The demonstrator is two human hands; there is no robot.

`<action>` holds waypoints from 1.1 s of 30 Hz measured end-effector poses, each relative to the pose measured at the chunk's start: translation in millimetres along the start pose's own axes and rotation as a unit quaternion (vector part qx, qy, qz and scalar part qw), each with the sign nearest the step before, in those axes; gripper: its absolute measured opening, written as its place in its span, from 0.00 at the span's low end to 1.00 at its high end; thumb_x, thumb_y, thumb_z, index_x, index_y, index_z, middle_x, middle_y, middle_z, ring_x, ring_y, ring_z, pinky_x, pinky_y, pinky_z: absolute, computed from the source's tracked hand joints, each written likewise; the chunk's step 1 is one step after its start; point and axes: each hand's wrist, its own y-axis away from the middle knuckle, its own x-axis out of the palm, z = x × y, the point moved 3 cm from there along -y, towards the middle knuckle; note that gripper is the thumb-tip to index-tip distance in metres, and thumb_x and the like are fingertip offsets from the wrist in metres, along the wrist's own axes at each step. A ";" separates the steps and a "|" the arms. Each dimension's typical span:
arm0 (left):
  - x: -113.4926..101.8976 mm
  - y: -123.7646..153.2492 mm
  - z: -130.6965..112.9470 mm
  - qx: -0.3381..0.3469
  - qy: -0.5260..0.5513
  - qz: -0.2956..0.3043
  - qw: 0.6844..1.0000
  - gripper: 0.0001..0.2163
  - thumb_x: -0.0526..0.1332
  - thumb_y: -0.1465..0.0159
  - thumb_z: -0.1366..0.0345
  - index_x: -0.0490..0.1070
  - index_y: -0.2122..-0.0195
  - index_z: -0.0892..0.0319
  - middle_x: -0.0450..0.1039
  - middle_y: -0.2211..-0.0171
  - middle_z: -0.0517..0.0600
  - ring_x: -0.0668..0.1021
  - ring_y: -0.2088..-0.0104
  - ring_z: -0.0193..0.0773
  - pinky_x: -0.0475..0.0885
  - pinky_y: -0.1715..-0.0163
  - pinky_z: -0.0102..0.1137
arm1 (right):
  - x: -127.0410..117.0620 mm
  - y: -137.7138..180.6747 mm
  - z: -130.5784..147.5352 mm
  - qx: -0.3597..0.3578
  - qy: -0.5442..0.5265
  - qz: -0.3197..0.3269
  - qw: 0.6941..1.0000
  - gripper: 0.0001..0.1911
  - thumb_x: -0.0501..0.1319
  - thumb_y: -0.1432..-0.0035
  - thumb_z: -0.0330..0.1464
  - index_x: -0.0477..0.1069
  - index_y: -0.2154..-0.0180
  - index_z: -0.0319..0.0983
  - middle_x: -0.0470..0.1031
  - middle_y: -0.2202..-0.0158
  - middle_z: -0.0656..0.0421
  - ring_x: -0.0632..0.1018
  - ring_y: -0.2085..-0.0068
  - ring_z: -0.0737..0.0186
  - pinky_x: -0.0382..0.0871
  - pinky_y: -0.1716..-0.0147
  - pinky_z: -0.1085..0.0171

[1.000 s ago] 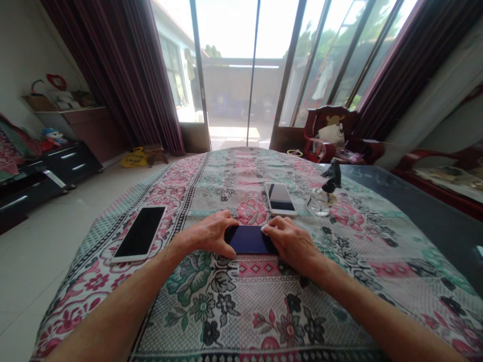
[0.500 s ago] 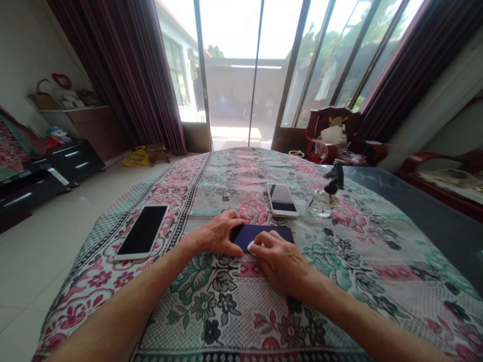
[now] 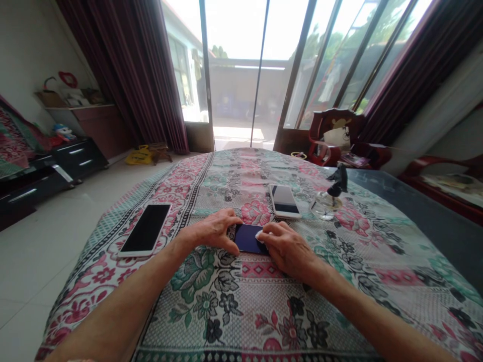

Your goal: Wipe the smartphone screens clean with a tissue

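Observation:
A dark smartphone (image 3: 247, 238) with a bluish sheen lies flat on the patterned tablecloth. My left hand (image 3: 216, 231) grips its left end, thumb at the near edge and fingers at the far edge. Pinched in my right hand (image 3: 289, 250) is a small white wad (image 3: 259, 236), perhaps tissue or cloth, pressed on the phone's screen; my fingers hide most of it and the phone's right end. Just beyond lies a white smartphone (image 3: 285, 201), screen up. Another white-framed smartphone (image 3: 146, 230) rests left of my left forearm.
A clear spray bottle (image 3: 327, 205) with a black trigger head stands at the right. The floral tablecloth (image 3: 256, 301) covers the round table. Past it are a wooden chair (image 3: 319, 131), glass doors, and a yellow bag (image 3: 139, 155) on the floor.
My right hand has slid the white wad right and slightly away along the phone's screen, baring more of its left part. My left hand keeps its hold. The whole view has shifted slightly.

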 end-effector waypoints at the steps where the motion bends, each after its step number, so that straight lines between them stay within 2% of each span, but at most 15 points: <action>1: -0.4 -0.2 -0.2 -0.003 -0.001 0.005 1.000 0.33 0.71 0.55 0.49 0.67 0.48 0.53 0.64 0.56 0.50 0.70 0.55 0.44 0.68 0.54 0.35 | -0.2 0.6 4.5 -0.010 -0.010 0.013 1.000 0.15 0.48 0.36 0.28 0.72 0.56 0.42 0.71 0.60 0.54 0.68 0.61 0.61 0.63 0.60 0.61; 5: -2.4 0.3 -0.5 -0.005 0.000 0.025 1.000 0.34 0.72 0.54 0.53 0.66 0.46 0.54 0.64 0.55 0.51 0.70 0.54 0.45 0.68 0.53 0.35 | 2.1 -4.5 14.6 -0.033 -0.028 0.046 0.998 0.14 0.49 0.36 0.28 0.73 0.57 0.41 0.71 0.60 0.55 0.68 0.61 0.62 0.63 0.59 0.61; 13: 4.9 -1.7 11.3 0.014 0.012 0.018 1.000 0.35 0.72 0.54 0.50 0.65 0.46 0.51 0.63 0.56 0.50 0.69 0.54 0.44 0.67 0.53 0.35 | 16.9 -36.1 -3.6 -0.009 0.009 0.001 1.000 0.15 0.50 0.37 0.27 0.73 0.56 0.39 0.70 0.59 0.53 0.68 0.60 0.61 0.63 0.57 0.60; 22: 0.1 0.2 9.5 0.021 0.015 0.037 0.999 0.34 0.71 0.53 0.52 0.64 0.45 0.52 0.63 0.54 0.51 0.69 0.52 0.44 0.66 0.52 0.35 | 6.4 -21.8 28.3 -0.025 -0.034 0.070 0.997 0.12 0.53 0.40 0.26 0.75 0.64 0.39 0.69 0.64 0.56 0.68 0.64 0.63 0.61 0.64 0.64; 25: -0.8 1.2 10.2 0.019 0.019 0.047 0.999 0.34 0.71 0.53 0.54 0.64 0.45 0.53 0.63 0.53 0.51 0.68 0.52 0.44 0.65 0.50 0.35 | 7.2 -19.8 31.1 -0.024 -0.043 0.090 0.995 0.10 0.55 0.41 0.27 0.75 0.64 0.40 0.69 0.64 0.56 0.68 0.64 0.64 0.61 0.65 0.64; 29: -1.4 1.8 11.0 0.015 0.032 0.047 0.998 0.32 0.70 0.51 0.54 0.63 0.45 0.51 0.63 0.53 0.50 0.68 0.51 0.44 0.65 0.50 0.35 | 12.6 -27.4 22.6 -0.021 -0.038 0.045 0.998 0.13 0.51 0.36 0.28 0.74 0.60 0.40 0.69 0.62 0.55 0.68 0.62 0.63 0.61 0.61 0.63; 33: -1.6 1.0 11.3 -0.008 0.033 0.052 0.998 0.29 0.69 0.52 0.55 0.65 0.50 0.54 0.63 0.55 0.49 0.69 0.55 0.42 0.67 0.55 0.33 | 18.7 -39.2 13.4 -0.013 -0.007 0.018 1.000 0.14 0.49 0.35 0.30 0.72 0.57 0.40 0.69 0.59 0.53 0.68 0.59 0.60 0.60 0.58 0.60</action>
